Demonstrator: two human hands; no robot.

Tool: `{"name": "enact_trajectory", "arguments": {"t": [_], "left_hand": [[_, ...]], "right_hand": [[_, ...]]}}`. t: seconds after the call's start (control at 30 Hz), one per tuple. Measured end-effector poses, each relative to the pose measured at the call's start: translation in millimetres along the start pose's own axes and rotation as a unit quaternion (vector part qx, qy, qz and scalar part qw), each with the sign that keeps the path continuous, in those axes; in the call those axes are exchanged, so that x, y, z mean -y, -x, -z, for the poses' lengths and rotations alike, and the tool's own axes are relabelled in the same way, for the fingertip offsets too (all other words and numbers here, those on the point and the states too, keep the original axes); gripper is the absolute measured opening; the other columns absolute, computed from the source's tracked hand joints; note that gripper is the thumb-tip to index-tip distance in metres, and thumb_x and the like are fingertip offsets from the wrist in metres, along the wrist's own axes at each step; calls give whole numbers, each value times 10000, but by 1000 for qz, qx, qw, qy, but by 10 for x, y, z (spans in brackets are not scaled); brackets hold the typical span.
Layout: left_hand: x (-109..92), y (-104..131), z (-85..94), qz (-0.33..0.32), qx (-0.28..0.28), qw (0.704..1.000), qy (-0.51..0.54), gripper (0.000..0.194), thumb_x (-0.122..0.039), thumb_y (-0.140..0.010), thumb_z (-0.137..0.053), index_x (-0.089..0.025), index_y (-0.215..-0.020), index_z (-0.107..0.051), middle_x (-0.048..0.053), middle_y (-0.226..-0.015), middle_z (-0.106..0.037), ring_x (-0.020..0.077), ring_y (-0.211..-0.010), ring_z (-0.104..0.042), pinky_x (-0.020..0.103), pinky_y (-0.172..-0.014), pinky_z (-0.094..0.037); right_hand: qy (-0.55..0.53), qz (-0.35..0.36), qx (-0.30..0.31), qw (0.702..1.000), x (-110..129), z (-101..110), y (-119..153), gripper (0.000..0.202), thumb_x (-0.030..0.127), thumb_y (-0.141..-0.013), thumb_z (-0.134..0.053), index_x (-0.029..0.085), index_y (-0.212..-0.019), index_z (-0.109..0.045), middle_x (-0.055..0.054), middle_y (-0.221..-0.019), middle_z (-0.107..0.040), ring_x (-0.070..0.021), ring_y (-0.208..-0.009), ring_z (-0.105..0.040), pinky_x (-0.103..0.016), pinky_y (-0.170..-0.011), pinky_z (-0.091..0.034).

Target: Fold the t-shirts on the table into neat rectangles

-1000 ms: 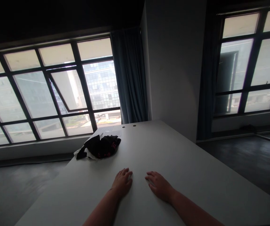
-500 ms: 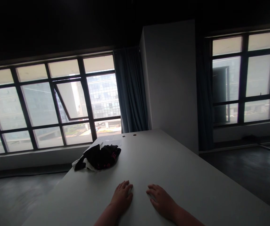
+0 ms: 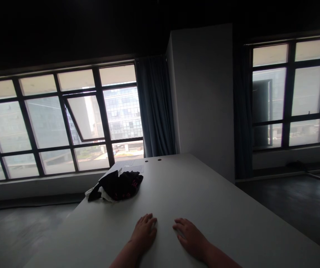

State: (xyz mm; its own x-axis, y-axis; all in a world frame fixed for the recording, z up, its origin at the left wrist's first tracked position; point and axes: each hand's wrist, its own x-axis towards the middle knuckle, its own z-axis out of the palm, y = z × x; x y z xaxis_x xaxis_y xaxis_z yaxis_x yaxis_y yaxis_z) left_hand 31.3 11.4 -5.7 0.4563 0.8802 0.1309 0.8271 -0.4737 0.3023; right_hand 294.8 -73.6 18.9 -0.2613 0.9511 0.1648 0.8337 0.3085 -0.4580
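Both of my hands rest on the white table (image 3: 173, 186), palms down, with a gap between them. My left hand (image 3: 144, 232) holds nothing, and its fingers lie stretched forward on the surface. To the right, my right hand (image 3: 190, 237) lies with its fingers pointing inward and slightly apart, also holding nothing. Beyond my left hand, at the table's left edge, is a crumpled black cloth (image 3: 120, 186) with pink lettering and some white material beneath it. Neither hand touches the cloth.
Sheets of paper (image 3: 130, 166) lie behind the cloth. Two small dark round holes mark the table's far end. A grey pillar (image 3: 204, 100) and a blue curtain (image 3: 157, 108) stand behind it. A tilted window pane (image 3: 85, 117) hangs at the left.
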Motion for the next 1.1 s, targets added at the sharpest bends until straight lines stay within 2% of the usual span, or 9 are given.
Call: {"name": "enact_trajectory", "arguments": {"t": [0.3,0.5,0.7,0.83,1.1], "left_hand": [[1,-18,3,10,12,1000,-9,575,-314,-915,-520,-268,-1479,-616,54,-1632,-479,280,-1536,-384,431,-1294,-245],[-49,9,44,12,16,1000,-13,568,-325,-928,-510,-268,-1485,-610,51,-1636,-474,280,-1536,-384,427,-1294,-241],[-45,-9,18,11,13,1000,-16,574,-290,-910,-523,-272,-1476,-618,49,-1627,-486,276,-1528,-396,424,-1290,-250],[-35,-14,6,12,11,1000,-15,564,-294,-917,-519,-282,-1472,-621,42,-1630,-483,274,-1531,-392,422,-1292,-253],[-88,28,91,14,18,1000,-19,557,-306,-932,-513,-268,-1478,-615,58,-1631,-479,285,-1534,-389,439,-1290,-257]], "right_hand": [[7,-1,-11,1000,-26,-42,1,502,234,-868,-543,169,-1330,-727,-139,-1511,-593,-304,-1420,-506,-457,-1249,-331],[10,2,-16,1000,-47,-70,-8,507,205,-856,-559,146,-1333,-723,-158,-1506,-593,-313,-1419,-507,-471,-1245,-339],[-10,8,-34,999,-84,-93,-7,474,198,-847,-580,177,-1290,-748,-150,-1481,-617,-314,-1402,-525,-481,-1235,-355],[-5,7,-26,1000,-83,-87,-6,487,195,-856,-569,176,-1313,-736,-146,-1499,-604,-313,-1411,-516,-476,-1241,-344],[2,4,-16,1000,-42,-39,12,501,223,-862,-555,168,-1330,-725,-148,-1503,-598,-299,-1411,-517,-458,-1238,-345]]}}
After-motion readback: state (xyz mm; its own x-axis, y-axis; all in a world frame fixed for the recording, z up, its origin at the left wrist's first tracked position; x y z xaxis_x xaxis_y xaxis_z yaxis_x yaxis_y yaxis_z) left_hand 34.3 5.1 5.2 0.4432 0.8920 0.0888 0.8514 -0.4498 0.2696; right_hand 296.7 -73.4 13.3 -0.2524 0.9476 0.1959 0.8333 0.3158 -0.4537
